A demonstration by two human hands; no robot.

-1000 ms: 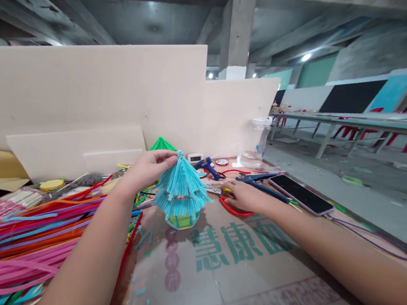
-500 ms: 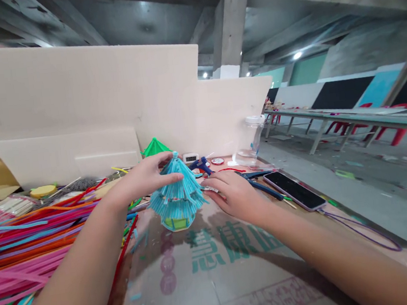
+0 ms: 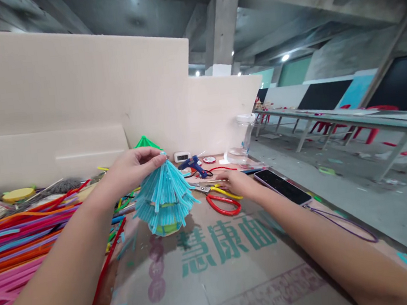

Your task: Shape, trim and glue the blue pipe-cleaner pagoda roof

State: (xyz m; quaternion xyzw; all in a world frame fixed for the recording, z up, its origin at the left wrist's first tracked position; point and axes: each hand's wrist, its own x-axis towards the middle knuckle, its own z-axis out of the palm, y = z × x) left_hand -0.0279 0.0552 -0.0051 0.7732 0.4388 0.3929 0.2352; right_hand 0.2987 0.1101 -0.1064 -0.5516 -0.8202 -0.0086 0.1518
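Observation:
A small pagoda model (image 3: 165, 199) with a roof of light-blue pipe cleaners stands on the cardboard-covered table (image 3: 233, 277). My left hand (image 3: 133, 168) pinches the tip of its roof, tilting it slightly. My right hand (image 3: 237, 183) lies farther right on the table, fingers reaching toward the red-handled scissors (image 3: 222, 203) and a yellow-handled tool (image 3: 213, 189). Its fingertips are partly hidden, and I cannot see anything held in them.
A heap of coloured pipe cleaners (image 3: 17, 239) fills the left side. A blue glue gun (image 3: 193, 165), a clear jar (image 3: 241, 140) and a phone (image 3: 282, 187) with a purple cord lie to the right. Cardboard sheets (image 3: 81, 93) stand behind. A green model (image 3: 145, 143) sits at the back.
My right hand has drawn away from the pagoda's side to the tools on the right. My left hand has moved up to pinch the roof tip.

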